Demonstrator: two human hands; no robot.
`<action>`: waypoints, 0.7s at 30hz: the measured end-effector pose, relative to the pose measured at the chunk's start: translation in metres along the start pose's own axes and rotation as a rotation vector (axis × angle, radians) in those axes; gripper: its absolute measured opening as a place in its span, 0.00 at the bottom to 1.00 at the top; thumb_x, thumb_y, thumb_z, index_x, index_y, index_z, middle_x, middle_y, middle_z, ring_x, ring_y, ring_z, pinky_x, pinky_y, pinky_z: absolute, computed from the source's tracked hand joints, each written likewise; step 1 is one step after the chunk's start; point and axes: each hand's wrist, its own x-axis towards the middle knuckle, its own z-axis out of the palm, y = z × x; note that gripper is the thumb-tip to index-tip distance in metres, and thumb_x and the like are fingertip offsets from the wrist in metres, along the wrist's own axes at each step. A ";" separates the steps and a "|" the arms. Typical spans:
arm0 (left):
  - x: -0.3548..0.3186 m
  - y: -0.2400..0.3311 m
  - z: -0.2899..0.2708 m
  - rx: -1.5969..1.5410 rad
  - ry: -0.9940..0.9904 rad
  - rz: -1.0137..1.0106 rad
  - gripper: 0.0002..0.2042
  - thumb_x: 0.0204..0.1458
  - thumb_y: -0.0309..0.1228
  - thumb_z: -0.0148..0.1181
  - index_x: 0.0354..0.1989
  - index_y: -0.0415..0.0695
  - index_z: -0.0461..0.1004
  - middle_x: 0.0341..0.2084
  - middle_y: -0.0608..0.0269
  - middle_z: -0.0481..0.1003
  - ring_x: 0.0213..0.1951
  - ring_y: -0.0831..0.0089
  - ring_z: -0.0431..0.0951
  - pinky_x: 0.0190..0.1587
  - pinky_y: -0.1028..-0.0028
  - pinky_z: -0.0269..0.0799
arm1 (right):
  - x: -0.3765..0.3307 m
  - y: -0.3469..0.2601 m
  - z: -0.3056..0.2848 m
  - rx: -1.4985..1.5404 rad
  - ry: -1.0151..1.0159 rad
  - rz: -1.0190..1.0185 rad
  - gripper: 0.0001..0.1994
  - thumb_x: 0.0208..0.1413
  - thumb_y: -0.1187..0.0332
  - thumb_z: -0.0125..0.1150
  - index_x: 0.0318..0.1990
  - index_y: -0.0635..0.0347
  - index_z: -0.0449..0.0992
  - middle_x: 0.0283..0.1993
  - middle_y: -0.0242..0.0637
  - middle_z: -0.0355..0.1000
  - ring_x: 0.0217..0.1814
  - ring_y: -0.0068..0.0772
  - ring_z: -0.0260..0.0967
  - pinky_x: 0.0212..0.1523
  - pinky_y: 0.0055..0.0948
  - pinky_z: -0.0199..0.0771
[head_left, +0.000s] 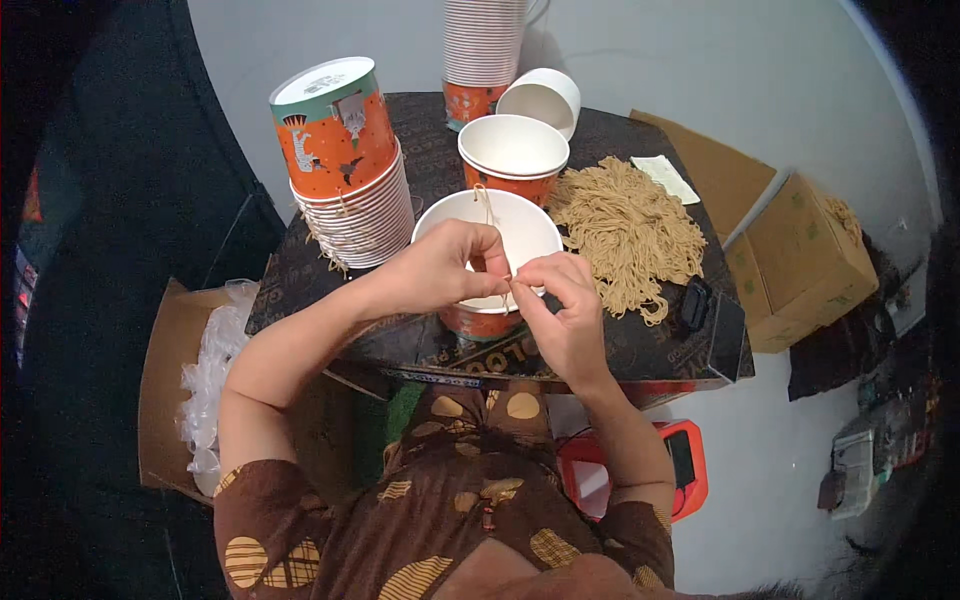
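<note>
An orange paper bucket with a white inside [532, 235] stands upright at the near edge of the table, in front of me. A loop of thin tan cord [484, 205] hangs at its far rim. Over its near rim, my left hand [445, 265] and my right hand [565, 315] meet with fingertips pinched together. Both are closed on a short bit of tan cord, of which only a little shows between the fingers. Just right of the bucket lies a heap of tan cords [630, 235].
A stack of upside-down orange buckets [340, 150] with cord ends stands left. Behind are nested buckets [512, 145], a tall bucket stack [484, 45] and one on its side [545, 100]. Cardboard boxes [800, 260] stand right; a carton of clear plastic [210, 370] sits lower left.
</note>
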 end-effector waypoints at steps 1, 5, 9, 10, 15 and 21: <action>-0.001 0.003 0.000 -0.062 -0.020 -0.071 0.07 0.49 0.25 0.68 0.28 0.39 0.74 0.32 0.62 0.79 0.39 0.75 0.76 0.48 0.71 0.71 | -0.001 -0.001 0.000 0.000 0.002 0.001 0.04 0.47 0.77 0.67 0.31 0.60 0.78 0.35 0.35 0.74 0.44 0.40 0.67 0.45 0.35 0.67; -0.001 0.008 0.003 -0.068 0.017 -0.107 0.07 0.48 0.24 0.68 0.26 0.40 0.73 0.34 0.62 0.78 0.40 0.76 0.76 0.48 0.72 0.70 | -0.002 -0.002 -0.001 -0.002 0.011 0.053 0.04 0.47 0.78 0.66 0.31 0.60 0.78 0.37 0.36 0.74 0.47 0.40 0.67 0.47 0.35 0.67; -0.001 0.000 0.007 0.072 0.156 0.255 0.12 0.46 0.24 0.68 0.21 0.42 0.67 0.44 0.58 0.76 0.47 0.76 0.73 0.52 0.72 0.68 | 0.000 0.001 0.000 -0.007 -0.015 -0.002 0.04 0.46 0.78 0.66 0.30 0.60 0.78 0.37 0.36 0.75 0.47 0.40 0.67 0.48 0.35 0.67; 0.000 -0.003 0.007 0.032 0.135 0.242 0.12 0.47 0.23 0.67 0.22 0.42 0.67 0.42 0.58 0.76 0.45 0.77 0.74 0.50 0.73 0.69 | 0.001 0.002 0.000 -0.008 -0.014 -0.001 0.04 0.46 0.78 0.66 0.30 0.60 0.78 0.37 0.36 0.75 0.47 0.40 0.67 0.48 0.35 0.67; 0.007 -0.009 0.005 -0.226 0.036 0.073 0.10 0.50 0.21 0.65 0.24 0.41 0.67 0.37 0.62 0.77 0.39 0.80 0.74 0.42 0.78 0.70 | 0.003 0.004 -0.002 -0.004 -0.012 -0.020 0.04 0.46 0.78 0.66 0.30 0.61 0.78 0.34 0.35 0.75 0.45 0.39 0.67 0.48 0.35 0.67; 0.006 -0.008 -0.002 -0.179 -0.141 -0.024 0.05 0.57 0.23 0.61 0.40 0.35 0.75 0.28 0.69 0.76 0.29 0.84 0.72 0.31 0.80 0.69 | 0.004 0.010 -0.005 0.017 -0.021 0.022 0.03 0.47 0.77 0.66 0.30 0.60 0.79 0.33 0.35 0.74 0.43 0.39 0.67 0.46 0.34 0.66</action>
